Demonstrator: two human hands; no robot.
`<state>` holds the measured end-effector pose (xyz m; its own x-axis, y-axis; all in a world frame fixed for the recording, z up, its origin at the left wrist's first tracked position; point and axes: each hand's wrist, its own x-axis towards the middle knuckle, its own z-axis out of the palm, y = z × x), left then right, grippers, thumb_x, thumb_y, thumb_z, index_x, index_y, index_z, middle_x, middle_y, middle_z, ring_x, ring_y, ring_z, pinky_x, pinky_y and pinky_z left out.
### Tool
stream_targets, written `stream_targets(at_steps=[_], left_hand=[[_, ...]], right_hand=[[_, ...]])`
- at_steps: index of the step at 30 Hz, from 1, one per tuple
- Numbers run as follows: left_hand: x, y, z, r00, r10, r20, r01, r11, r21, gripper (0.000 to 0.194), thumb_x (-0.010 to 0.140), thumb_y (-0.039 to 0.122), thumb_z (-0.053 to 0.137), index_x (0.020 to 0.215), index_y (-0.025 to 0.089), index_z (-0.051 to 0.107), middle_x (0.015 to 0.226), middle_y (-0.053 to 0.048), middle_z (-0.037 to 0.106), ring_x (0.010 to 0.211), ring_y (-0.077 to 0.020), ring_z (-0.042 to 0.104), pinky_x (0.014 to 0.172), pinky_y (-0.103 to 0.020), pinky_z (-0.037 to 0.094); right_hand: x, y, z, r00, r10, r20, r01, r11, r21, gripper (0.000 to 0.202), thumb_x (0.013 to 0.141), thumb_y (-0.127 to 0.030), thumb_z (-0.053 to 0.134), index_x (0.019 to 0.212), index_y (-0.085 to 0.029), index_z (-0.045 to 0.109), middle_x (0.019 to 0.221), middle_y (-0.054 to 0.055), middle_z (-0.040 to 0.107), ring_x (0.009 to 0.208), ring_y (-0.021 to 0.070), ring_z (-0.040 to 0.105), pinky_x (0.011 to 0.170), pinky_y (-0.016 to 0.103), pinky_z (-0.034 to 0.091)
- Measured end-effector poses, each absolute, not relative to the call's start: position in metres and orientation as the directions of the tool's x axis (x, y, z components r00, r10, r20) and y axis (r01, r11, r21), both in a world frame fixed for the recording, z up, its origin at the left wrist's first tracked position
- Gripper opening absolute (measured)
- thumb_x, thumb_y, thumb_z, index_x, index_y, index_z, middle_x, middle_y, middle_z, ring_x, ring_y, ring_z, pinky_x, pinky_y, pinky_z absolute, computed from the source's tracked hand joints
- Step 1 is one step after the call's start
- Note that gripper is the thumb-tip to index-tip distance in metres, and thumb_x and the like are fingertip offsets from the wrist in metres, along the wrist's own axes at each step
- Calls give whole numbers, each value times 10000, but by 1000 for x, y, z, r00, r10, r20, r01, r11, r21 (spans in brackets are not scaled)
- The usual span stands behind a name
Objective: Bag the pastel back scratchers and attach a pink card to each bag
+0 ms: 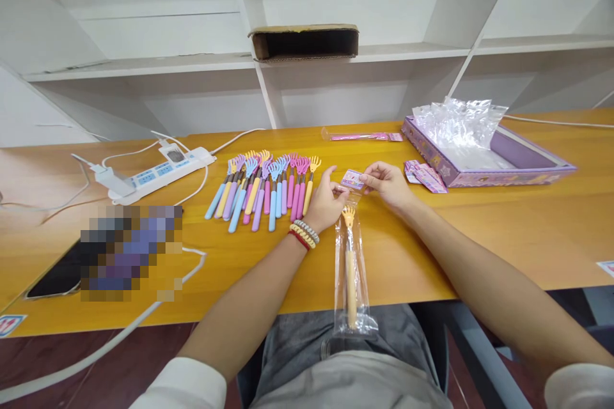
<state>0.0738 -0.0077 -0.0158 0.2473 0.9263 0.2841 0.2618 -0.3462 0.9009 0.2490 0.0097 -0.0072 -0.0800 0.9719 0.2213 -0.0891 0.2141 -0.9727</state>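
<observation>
Between my hands is a small pink and purple printed card (352,179) at the top of a clear plastic bag (339,268). A yellow back scratcher (352,281) lies inside that bag, its claw end toward my hands and its handle hanging past the table edge. My left hand (327,203) pinches the bag's top by the card's lower left, index finger raised. At the card's right edge, my right hand (387,184) grips it between thumb and fingers. Left of my hands lies a pile of back scratchers (261,195) in blue, purple, pink and yellow.
A purple box (508,177) holding clear bags (453,124) stands at the right, beside a stack of printed cards (426,177). Behind lies a packaged pink back scratcher (359,137). At left are a power strip (163,172), cables and a phone (55,271). A cardboard box (305,57) sits on the shelf.
</observation>
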Motion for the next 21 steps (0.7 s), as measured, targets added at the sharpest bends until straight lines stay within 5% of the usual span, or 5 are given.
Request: stream_targets(at_steps=[21], left_hand=[[74,-5,-21,278,923,266,137,-312,940,683,780,187,596,1368,173,250,981,-85,664,880,-174,619,796,-322,473]], right_hand=[[239,-1,-1,-42,930,366,60,368,-928,337,590,-437,755,646,-179,545,576,-5,575,513,101,500,500,256,416]])
